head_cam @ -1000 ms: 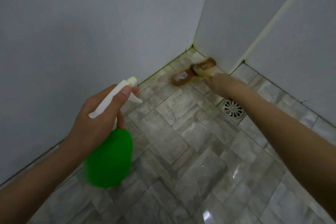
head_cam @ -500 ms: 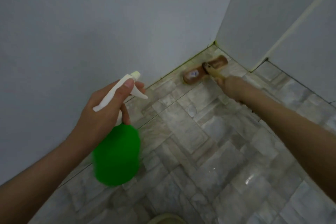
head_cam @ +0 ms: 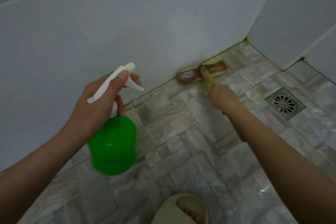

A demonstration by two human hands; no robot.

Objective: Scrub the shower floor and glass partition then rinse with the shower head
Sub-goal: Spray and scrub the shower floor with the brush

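My left hand grips the neck of a green spray bottle, thumb on its white head. My right hand holds the handle of a brown scrub brush, its head on the tiled floor against the wall, near the drain.

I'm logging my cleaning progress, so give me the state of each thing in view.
Spray bottle: off the floor, gripped at the neck by left hand.
Scrub brush: head on floor tiles against the wall, handle gripped by right hand.
Floor drain: uncovered, nothing on it.
Slipper: on a foot.
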